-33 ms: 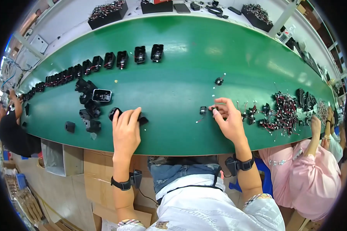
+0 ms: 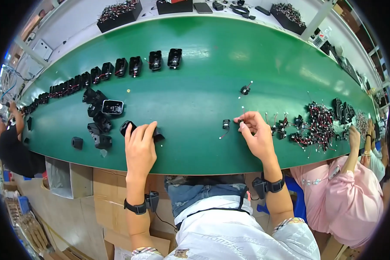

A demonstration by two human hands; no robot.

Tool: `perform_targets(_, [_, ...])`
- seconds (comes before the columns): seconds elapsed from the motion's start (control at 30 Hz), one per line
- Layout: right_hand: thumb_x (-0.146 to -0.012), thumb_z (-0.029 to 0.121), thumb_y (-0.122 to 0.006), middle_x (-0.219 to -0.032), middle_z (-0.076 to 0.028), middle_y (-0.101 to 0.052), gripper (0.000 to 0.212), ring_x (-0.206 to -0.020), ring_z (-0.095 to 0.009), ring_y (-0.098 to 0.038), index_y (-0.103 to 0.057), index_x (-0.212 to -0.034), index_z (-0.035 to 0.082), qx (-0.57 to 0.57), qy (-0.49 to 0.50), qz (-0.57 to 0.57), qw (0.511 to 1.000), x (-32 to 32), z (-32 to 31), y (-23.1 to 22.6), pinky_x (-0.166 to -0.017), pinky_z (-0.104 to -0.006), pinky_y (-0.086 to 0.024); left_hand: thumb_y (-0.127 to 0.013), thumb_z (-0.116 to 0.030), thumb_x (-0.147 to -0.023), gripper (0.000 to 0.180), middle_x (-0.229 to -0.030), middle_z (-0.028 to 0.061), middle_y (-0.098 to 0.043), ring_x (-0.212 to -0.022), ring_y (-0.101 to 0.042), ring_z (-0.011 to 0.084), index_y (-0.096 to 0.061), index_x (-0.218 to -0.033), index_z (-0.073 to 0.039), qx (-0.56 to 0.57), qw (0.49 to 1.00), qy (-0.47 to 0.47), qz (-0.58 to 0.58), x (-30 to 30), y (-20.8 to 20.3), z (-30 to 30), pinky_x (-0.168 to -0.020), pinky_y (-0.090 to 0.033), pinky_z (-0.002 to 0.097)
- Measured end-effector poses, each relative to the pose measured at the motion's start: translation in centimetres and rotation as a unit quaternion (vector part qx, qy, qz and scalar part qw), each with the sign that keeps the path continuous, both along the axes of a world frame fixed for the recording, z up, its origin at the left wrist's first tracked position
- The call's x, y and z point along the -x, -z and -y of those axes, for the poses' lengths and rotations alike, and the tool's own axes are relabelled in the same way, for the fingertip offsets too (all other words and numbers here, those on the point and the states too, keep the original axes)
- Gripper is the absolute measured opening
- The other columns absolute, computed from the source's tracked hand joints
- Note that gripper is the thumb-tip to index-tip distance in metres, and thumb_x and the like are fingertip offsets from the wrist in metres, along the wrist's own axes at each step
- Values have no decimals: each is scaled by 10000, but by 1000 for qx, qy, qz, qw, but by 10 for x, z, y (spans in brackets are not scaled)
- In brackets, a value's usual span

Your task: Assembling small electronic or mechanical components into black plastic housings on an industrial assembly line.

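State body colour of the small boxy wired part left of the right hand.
The boxy wired part is mostly black, best seen in the head view.

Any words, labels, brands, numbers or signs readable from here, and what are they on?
None clearly readable.
White shirt: pale lettering, too faint and warped to read.
Row of black cases: too small to tell any marking.
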State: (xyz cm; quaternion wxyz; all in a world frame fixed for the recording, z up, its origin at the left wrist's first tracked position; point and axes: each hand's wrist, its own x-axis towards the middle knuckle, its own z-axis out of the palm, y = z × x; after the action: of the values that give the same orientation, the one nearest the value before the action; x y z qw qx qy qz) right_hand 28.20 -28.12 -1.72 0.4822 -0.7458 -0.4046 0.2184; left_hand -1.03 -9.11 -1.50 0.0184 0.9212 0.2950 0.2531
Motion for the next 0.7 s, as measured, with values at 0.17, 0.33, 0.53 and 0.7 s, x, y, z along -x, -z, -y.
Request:
perform_targets(0.17, [-974,19,-651,-1283,-152,-683,158,-957,-133,-670,-700,-1114,-36,-156,0,-222,962,6,13,9,-820,-268,-553,-627,73,-798,461,-1067,132,-657,-1022,-643,326,-682,-1240,-46,-9,999,11,35,-19,-6,12,-1088,-466,499])
perform_targets(0.33, [-937,-3,-690,-1269,-139,-651,148,-985,-139,-639,-743,-1074,-23,-192,1,-317,929,14,27,9,-825,-270,-550,-563,29,-795,527,-1149,162,-638,-827,-635,268,-627,-1315,-29,434,849,8,300,-32,-13,48,-723,-567,369])
perform_targets(0.53, [-859,-26,-774,-1107,-143,-695,152,-1007,-179,-649,-765,-1010,-18,-205,-64,-328,920,34,27,6,-843,-275,-550,-579,-79,-857,612,-1359,202,-576,-759,-587,190,-489,-1457,4,761,481,87,426,-59,5,87,-684,-508,332])
perform_targets(0.7, [-791,-117,-792,-1065,-158,-710,161,-882,-196,-689,-761,-923,-30,-213,-53,-177,960,51,26,-9,-751,-277,-567,-718,68,-816,858,-1519,129,-432,-1029,-654,186,-329,-1574,-28,728,558,167,361,-63,-6,109,-915,-550,329])
